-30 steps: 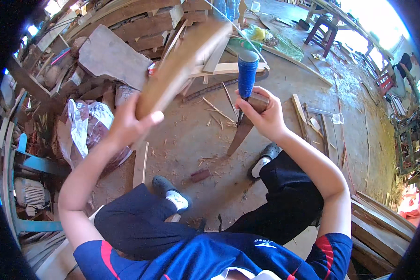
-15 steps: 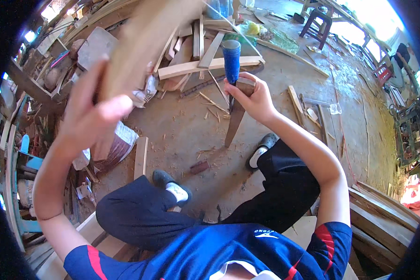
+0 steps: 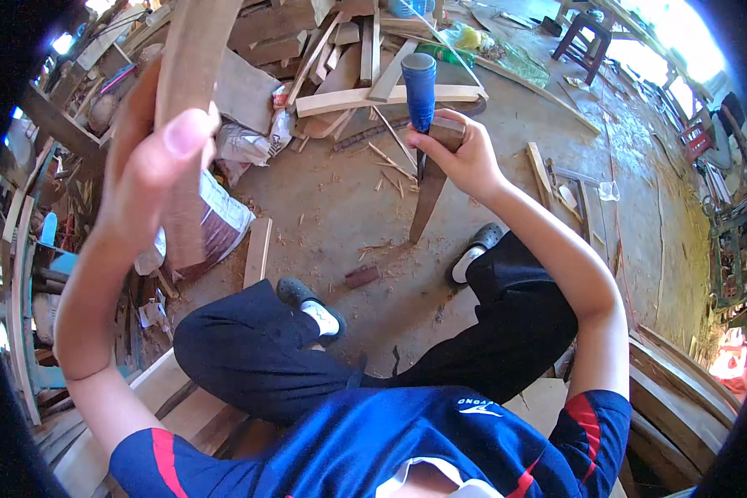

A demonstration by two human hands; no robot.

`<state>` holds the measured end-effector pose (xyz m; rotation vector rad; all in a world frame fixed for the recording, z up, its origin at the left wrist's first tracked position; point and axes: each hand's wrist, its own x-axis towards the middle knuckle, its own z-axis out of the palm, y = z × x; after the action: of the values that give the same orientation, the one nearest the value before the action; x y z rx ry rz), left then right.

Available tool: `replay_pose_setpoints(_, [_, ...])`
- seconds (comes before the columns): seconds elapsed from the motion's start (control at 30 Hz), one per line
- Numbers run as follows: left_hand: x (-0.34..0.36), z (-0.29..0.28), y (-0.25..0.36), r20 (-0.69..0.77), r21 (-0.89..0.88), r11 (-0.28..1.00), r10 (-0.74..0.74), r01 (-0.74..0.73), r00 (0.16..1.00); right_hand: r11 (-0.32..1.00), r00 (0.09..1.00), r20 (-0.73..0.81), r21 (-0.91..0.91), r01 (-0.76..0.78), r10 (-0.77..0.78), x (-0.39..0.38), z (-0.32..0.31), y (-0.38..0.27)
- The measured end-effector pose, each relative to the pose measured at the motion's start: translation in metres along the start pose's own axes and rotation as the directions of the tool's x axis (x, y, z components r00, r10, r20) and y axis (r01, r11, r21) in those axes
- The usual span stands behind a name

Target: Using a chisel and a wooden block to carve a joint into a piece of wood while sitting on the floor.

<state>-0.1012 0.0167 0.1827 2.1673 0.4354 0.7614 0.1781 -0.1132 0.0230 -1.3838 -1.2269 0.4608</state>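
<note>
My left hand point(image 3: 149, 178), partly blurred, grips a long pale wooden block point(image 3: 192, 54) raised upright at the upper left. My right hand point(image 3: 469, 158) is closed around a tapered brown piece of wood point(image 3: 427, 199) and the chisel-like tool with a blue handle point(image 3: 420, 87). That handle points upward with its flat top exposed; the dark metal part runs down against the brown piece, whose narrow end reaches toward the floor between my feet. Whether that end touches the floor I cannot tell.
Piled planks point(image 3: 390, 99) and offcuts lie ahead. A white sack point(image 3: 224, 216) sits at the left, a dark stool point(image 3: 581, 41) at the back right, boards point(image 3: 672, 398) beside me at right. A small reddish block point(image 3: 361, 276) and shavings lie on the floor point(image 3: 332, 232).
My left hand has swung the wooden block up and to the left, now more upright. My right hand, with the blue-handled tool and brown piece, appears somewhat higher in the view.
</note>
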Motion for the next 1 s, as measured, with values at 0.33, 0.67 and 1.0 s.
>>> replay_pose_setpoints(0.33, [0.005,0.013,0.017,0.114,0.132,0.989,0.051,-0.066,0.992,1.0,1.0,0.017,0.006,0.017,-0.018,-0.001,-0.005,-0.003])
replay_pose_setpoints(0.67, [0.017,0.023,0.025,0.396,0.53,0.846,-0.305,0.056,0.866,0.999,0.999,-0.005,-0.009,0.05,-0.05,-0.002,-0.006,0.001])
replay_pose_setpoints(1.0, [0.013,0.037,-0.002,0.34,0.323,0.926,-0.305,0.194,0.89,0.997,1.0,-0.023,-0.075,-0.017,0.015,-0.003,-0.011,0.004])
